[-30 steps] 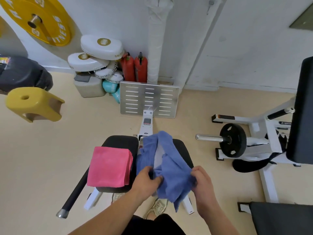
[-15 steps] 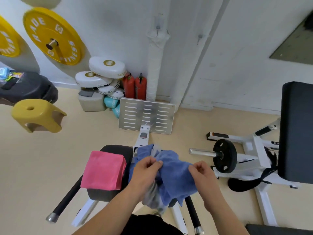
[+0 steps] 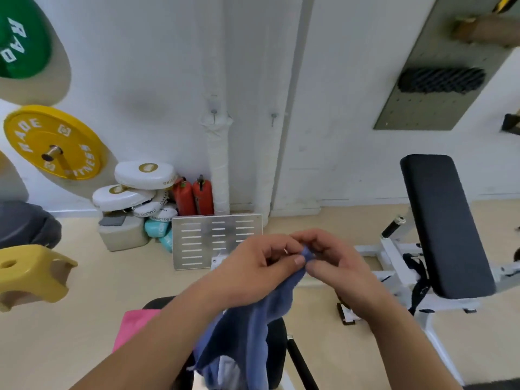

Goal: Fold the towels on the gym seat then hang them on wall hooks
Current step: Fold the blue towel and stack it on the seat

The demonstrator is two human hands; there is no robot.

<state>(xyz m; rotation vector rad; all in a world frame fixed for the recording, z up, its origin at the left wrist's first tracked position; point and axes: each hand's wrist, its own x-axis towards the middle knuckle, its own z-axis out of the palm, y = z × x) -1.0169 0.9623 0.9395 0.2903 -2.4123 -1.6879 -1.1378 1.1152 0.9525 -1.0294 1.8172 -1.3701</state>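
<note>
Blue towel, crumpled, limp, top corner in pinching grip of left hand and right hand

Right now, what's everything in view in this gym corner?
gym seat: one, black, bottom centre
blue towel: one, blue, hanging from both hands
pink towel: one, pink, on the gym seat, left
wall hooks: two, metal, white wall ahead
weight plates: two, yellow and green, left wall
fire extinguishers: two, red, floor by wall
stool: one, yellow, left edge
bench: one, black, right
left hand: one, pinches blue towel's top
right hand: one, pinches it too
</note>
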